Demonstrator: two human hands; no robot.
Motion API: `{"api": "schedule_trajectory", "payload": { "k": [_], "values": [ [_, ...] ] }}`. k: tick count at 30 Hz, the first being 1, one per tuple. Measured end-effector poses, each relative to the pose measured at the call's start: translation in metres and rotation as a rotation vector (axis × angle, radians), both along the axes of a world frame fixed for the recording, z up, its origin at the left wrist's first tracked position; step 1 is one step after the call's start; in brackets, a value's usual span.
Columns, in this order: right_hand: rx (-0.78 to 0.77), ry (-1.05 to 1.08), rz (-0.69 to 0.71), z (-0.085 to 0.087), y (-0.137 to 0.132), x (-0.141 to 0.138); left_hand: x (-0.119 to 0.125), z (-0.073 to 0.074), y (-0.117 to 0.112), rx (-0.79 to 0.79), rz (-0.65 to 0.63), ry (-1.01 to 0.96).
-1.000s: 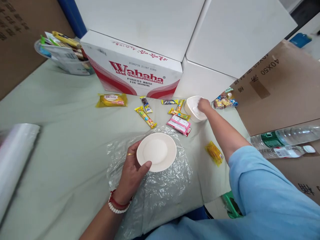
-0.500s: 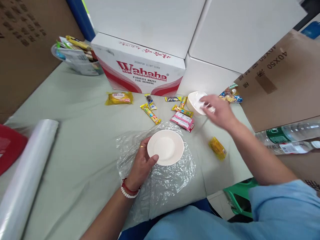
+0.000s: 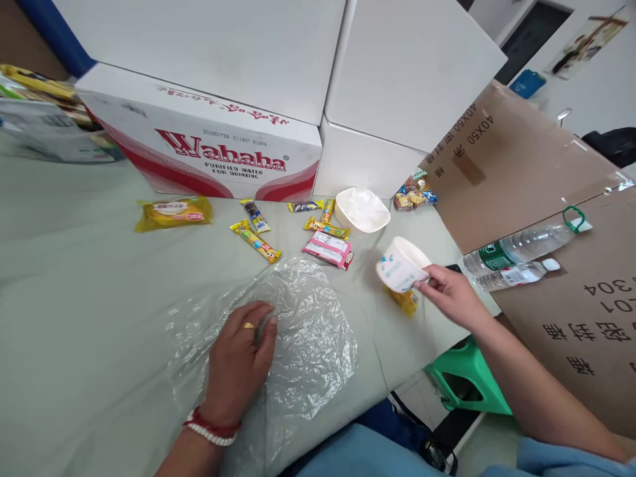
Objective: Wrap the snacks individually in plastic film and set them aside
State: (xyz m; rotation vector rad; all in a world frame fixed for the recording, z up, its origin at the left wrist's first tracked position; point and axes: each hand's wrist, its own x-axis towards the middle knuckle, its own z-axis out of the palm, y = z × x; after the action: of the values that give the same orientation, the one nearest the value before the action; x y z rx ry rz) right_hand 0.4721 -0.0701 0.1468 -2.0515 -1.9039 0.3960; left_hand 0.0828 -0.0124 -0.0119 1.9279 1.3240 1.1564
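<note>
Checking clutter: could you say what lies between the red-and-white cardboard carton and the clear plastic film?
In the head view, wrapped yellow snack bars and a flat pink packet.

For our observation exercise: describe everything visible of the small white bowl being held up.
The small white bowl looks like smooth plastic, round, with blue marks on its outer wall. It hangs tilted above the table. The right hand pinches its lower side; nothing else seems to touch it.

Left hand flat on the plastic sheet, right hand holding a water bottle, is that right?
No: in the head view the right hand holds a small white bowl, not a bottle. The left hand does lie flat on the plastic sheet.
</note>
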Motion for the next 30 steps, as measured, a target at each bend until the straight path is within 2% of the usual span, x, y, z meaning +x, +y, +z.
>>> {"api": "schedule_trajectory", "payload": {
  "k": [1,3,4,6,9,11,12,14,16,17,20,23,24,26,28,30],
  "values": [
    [-0.064,-0.074,-0.117,0.005,0.013,0.019,0.000,-0.004,0.003,0.038,-0.034,0.073],
    [-0.133,-0.257,-0.315,0.016,0.056,0.057,0.001,-0.010,0.007,0.080,-0.113,0.160],
    [-0.125,-0.326,-0.413,0.023,0.083,0.076,0.001,-0.013,0.008,0.088,-0.138,0.181],
    [-0.015,-0.335,-0.555,0.039,0.140,0.108,0.002,-0.016,0.010,0.088,-0.155,0.192],
    [0.184,-0.265,-0.578,0.057,0.202,0.133,0.000,-0.017,0.011,0.058,-0.161,0.175],
    [0.237,-0.200,-0.563,0.056,0.217,0.127,-0.002,-0.015,0.012,0.027,-0.163,0.159],
    [0.248,-0.161,-0.555,0.050,0.217,0.118,-0.002,-0.013,0.012,0.011,-0.164,0.150],
    [0.261,-0.077,-0.516,0.025,0.199,0.089,-0.002,-0.010,0.011,-0.023,-0.164,0.131],
    [0.255,-0.018,-0.428,-0.009,0.165,0.051,-0.001,-0.008,0.011,-0.062,-0.163,0.106],
    [0.232,0.018,-0.340,-0.027,0.144,0.028,0.000,-0.007,0.011,-0.080,-0.157,0.090],
    [0.231,0.122,0.332,-0.070,0.081,-0.049,0.003,-0.003,0.011,-0.122,-0.089,0.011],
    [0.279,0.137,0.788,-0.091,0.037,-0.127,0.006,0.009,0.007,-0.162,-0.004,-0.102],
    [0.273,0.155,0.859,-0.094,0.027,-0.148,0.005,0.016,0.005,-0.178,0.007,-0.129],
    [0.229,0.191,0.892,-0.100,0.014,-0.180,0.002,0.035,0.000,-0.203,0.000,-0.154],
    [0.172,0.215,0.857,-0.110,0.008,-0.198,-0.005,0.057,-0.002,-0.220,-0.001,-0.153],
    [0.153,0.238,0.840,-0.125,0.006,-0.204,-0.017,0.076,0.006,-0.237,0.026,-0.130]
  ]
}}
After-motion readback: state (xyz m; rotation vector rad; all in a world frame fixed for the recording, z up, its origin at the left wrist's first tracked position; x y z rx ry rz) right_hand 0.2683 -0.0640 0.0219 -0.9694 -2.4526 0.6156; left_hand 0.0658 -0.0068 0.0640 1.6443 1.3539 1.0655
